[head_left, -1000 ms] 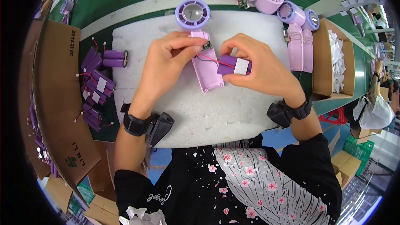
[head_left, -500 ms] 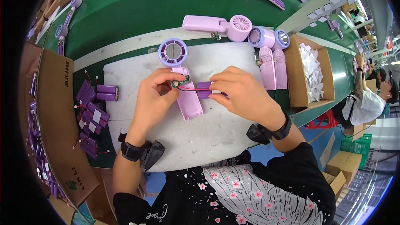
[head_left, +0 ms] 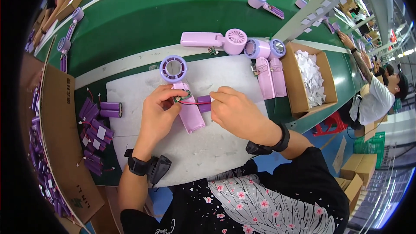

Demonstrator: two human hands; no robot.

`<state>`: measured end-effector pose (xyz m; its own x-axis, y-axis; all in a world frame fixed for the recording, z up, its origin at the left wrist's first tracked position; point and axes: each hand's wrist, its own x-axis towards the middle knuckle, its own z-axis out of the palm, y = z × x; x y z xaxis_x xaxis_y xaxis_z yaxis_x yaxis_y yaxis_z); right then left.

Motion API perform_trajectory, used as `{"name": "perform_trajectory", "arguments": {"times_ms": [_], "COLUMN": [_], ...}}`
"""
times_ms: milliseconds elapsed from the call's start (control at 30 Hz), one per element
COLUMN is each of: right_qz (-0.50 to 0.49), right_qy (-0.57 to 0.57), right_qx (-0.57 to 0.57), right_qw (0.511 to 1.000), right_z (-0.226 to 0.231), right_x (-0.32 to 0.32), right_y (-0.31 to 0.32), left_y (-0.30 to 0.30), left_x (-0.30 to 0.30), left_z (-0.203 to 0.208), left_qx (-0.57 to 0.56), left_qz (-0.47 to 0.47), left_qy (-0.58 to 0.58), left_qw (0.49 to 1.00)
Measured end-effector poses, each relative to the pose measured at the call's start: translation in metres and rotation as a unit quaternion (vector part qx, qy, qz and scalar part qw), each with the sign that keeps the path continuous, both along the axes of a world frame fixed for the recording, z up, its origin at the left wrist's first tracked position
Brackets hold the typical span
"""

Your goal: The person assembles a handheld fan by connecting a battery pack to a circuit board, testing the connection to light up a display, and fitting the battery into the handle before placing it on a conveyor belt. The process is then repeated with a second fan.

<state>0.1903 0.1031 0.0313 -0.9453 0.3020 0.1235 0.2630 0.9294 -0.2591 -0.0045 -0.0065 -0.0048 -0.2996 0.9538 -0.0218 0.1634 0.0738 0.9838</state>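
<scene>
With the left hand [head_left: 158, 110], pinches a green circuit board [head_left: 183, 97] between thumb and fingertips, nearly closed, over the upper part of a pink fan handle shell [head_left: 191, 117]. Holds the right hand [head_left: 236, 113] with thumb and fingertips drawn close together and the other fingers curled, at the right end of the red and black wires [head_left: 193, 103]; cannot tell whether pinching wire, the purple battery pack [head_left: 203, 104] or both.

Shows the shell between the two hands, open side up on a white foam mat [head_left: 173, 156], with its long axis slanting from upper left to lower right. Points away from the body with the lilac fan head [head_left: 173, 69], and toward the body, slightly rightward, with the bare lower end. Places the pack just beside the shell's right edge, partly hidden by the right hand, and the wires across the shell's hollow.

Includes loose purple battery packs [head_left: 92, 125] left of the mat, beside a tall cardboard carton [head_left: 65, 147]; beyond the mat, a pink handheld fan [head_left: 201, 39] lying with handle leftward; to the right, an open cardboard box [head_left: 294, 87] holding white paper slips [head_left: 310, 78]
</scene>
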Motion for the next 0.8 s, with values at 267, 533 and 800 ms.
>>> {"name": "perform_trajectory", "arguments": {"times_ms": [267, 533, 800], "right_qz": [-0.024, 0.000, 0.009], "right_qy": [-0.037, 0.064, 0.059], "right_qx": [-0.015, -0.107, 0.031], "right_qw": [0.999, 0.992, 0.998], "right_z": [-0.002, -0.008, -0.014], "right_x": [-0.011, 0.000, -0.006], "right_y": [0.005, 0.014, 0.002], "left_y": [-0.001, -0.002, -0.002], "left_x": [-0.007, -0.010, -0.016], "left_z": [-0.008, -0.009, -0.011], "left_qx": [0.016, 0.020, 0.020], "left_qz": [0.021, 0.005, 0.001], "left_qy": [-0.029, -0.023, -0.027], "left_qw": [0.999, 1.000, 0.999]}}
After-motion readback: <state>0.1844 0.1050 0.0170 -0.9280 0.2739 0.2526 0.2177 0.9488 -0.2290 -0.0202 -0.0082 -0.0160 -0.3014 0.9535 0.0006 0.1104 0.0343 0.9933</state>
